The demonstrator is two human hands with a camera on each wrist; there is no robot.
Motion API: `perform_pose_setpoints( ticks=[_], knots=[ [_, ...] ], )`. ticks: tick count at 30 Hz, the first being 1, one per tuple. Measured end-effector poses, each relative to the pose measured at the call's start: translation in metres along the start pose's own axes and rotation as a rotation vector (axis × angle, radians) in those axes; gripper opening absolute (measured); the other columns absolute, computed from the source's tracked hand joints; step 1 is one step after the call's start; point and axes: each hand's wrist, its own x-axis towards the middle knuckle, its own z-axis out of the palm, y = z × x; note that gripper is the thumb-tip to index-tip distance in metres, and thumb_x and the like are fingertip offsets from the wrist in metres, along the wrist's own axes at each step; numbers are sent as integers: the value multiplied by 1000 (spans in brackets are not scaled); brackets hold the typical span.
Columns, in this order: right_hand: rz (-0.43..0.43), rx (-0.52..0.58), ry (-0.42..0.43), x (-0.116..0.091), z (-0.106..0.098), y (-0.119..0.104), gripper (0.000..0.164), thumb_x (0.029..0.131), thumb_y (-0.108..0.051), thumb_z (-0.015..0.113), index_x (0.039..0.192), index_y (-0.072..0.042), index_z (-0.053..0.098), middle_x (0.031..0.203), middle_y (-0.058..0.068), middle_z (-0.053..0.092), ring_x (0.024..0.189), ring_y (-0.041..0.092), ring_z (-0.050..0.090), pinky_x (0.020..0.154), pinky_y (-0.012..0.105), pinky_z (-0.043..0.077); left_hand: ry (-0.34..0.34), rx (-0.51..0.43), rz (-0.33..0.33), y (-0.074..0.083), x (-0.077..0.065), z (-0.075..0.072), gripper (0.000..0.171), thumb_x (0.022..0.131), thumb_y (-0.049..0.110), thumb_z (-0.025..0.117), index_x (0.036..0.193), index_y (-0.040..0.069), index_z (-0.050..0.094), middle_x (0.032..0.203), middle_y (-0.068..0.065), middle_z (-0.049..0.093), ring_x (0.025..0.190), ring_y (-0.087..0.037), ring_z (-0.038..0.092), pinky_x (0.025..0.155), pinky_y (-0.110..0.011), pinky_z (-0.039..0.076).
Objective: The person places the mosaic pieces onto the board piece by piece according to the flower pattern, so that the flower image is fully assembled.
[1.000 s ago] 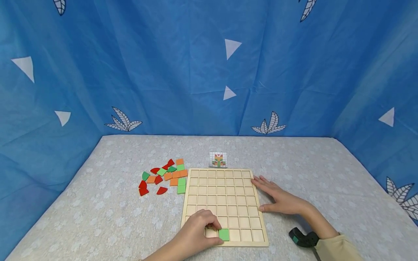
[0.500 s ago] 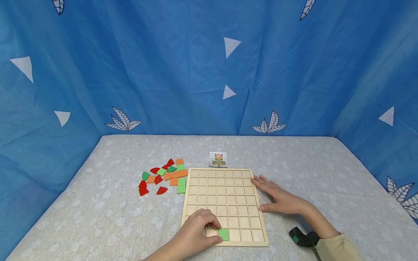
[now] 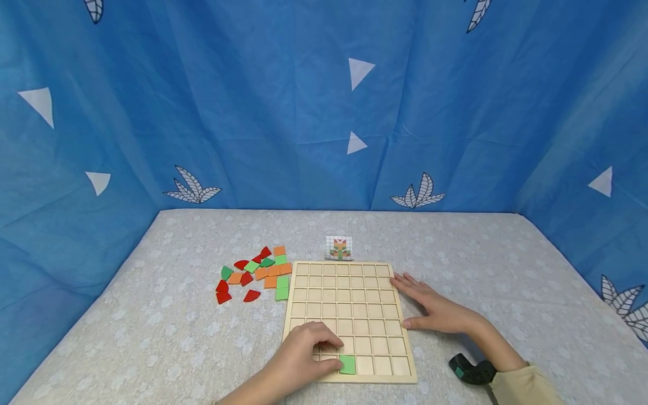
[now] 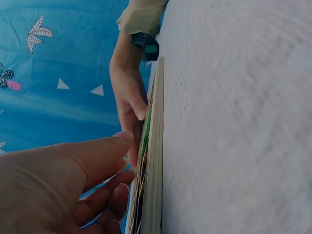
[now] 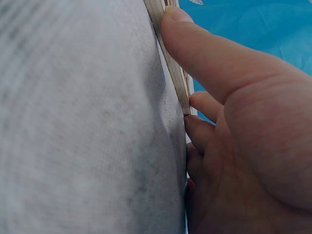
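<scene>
On a pale patterned cloth [image 3: 167, 337], a wooden board [image 3: 361, 327] divided into square cells lies flat before a person. A light green tile [image 3: 347, 364] sits in the middle cell of the row nearest the person. The left hand [image 3: 306, 355] reaches over the board's near left part, its thumb tip at the tile's left edge and its other fingers bent above the cells. Thumb and forefinger stand a little apart, with nothing pinched between them; whether the thumb actually touches the tile cannot be told. The right hand [image 3: 430, 308] is spread along the board's right side, thumb and fingertips resting against the edge, the fingers not closed round it. A black device [image 3: 472, 371] sits at that wrist, just beyond a beige sleeve [image 3: 526, 385].

Left of the board lies a loose cluster: orange squares [image 3: 286, 268], light green squares [image 3: 281, 294], red wedge-shaped pieces [image 3: 251, 296] and dark green pieces [image 3: 226, 273], some touching each other. Just behind the board's far edge is a small card [image 3: 338, 248] showing a coloured pattern on a grid. Blue curtains [image 3: 304, 112] printed with white triangles and leaves hang behind and beside the cloth.
</scene>
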Motion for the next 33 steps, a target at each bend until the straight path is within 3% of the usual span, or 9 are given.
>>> perform_pose_setpoints(
  ticks=[6, 17, 23, 33],
  knots=[
    [0, 6, 0, 0, 0, 0, 81, 86, -34, 67, 147, -2, 24, 151, 21, 16, 136, 44, 5, 100, 66, 4, 107, -2, -36, -8, 6, -20, 16, 75, 10, 79, 89, 13, 73, 84, 9, 64, 76, -8, 56, 67, -25, 48],
    [0, 14, -2, 0, 0, -1, 82, 86, -34, 67, 147, -1, 24, 151, 21, 15, 136, 43, 4, 100, 66, 4, 334, 107, -193, -51, 9, -70, 25, 72, 3, 80, 96, 9, 72, 89, 2, 67, 82, -13, 61, 76, -38, 50],
    [3, 17, -4, 0, 1, 0, 82, 86, -34, 67, 148, -2, 24, 151, 21, 15, 136, 43, 4, 100, 66, 3, 319, 159, -262, -68, 6, -78, 28, 71, 3, 81, 97, 9, 71, 95, 2, 65, 86, -15, 61, 76, -37, 49],
    [3, 14, 1, -1, 0, 1, 81, 86, -34, 68, 148, -3, 25, 151, 20, 15, 136, 43, 5, 100, 66, 3, 302, 203, -238, -78, 7, -74, 29, 69, 3, 82, 95, 9, 72, 94, 3, 63, 88, -13, 58, 77, -35, 49]
  ],
)
